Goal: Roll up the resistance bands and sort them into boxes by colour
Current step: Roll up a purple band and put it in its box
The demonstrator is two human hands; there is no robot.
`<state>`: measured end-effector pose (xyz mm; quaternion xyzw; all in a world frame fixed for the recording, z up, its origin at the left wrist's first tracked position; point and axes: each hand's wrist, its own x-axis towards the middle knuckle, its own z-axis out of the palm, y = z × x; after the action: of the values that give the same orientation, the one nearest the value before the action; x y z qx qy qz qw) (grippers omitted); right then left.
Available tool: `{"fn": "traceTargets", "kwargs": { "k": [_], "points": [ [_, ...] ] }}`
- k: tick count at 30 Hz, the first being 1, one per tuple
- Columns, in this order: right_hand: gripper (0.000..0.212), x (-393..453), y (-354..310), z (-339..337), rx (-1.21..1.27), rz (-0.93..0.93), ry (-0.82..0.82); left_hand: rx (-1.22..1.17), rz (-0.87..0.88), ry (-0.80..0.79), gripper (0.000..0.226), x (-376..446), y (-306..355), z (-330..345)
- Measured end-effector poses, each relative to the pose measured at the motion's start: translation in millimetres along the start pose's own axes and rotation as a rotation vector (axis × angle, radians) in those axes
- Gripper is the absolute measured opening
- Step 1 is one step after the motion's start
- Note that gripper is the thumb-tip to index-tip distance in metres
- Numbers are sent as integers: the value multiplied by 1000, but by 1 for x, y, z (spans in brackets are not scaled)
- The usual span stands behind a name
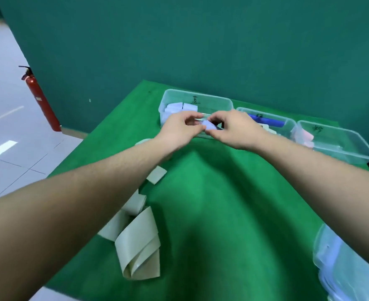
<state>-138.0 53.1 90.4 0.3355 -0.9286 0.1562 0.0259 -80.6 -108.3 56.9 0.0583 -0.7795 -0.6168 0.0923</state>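
While both hands meet over the near rim of the left box (170, 95), left hand (179, 129) and right hand (235, 129) pinch a small pale-blue roll (208, 126) between fingertips. Green felt counter (222, 203) is open in the middle. Left box holds pale-blue rolls; middle box (287, 122) dark blue; right box (352, 144) pink. Cream bands (140, 246) lie loose, glossy, folded, near the left edge.
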Motion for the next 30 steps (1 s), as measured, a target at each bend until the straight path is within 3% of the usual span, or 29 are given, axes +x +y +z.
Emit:
{"fn": "traceTargets", "kwargs": {
  "k": [3,5,7,15,21,30],
  "points": [
    [25,39,25,-1,149,89,-27,480,174,29,33,29,-6,-10],
    [32,66,43,0,159,129,-43,828,278,51,36,45,-15,-18],
    [36,90,56,4,110,144,-93,1023,349,59,38,57,-24,-22],
    [30,155,73,45,-143,145,-285,1103,505,37,37,80,-48,-25],
    [41,171,74,59,-348,104,-301,1046,479,28,41,88,-56,-24],
    [37,167,73,62,-465,70,-192,1058,489,26,45,95,-56,-24]
  ]
}}
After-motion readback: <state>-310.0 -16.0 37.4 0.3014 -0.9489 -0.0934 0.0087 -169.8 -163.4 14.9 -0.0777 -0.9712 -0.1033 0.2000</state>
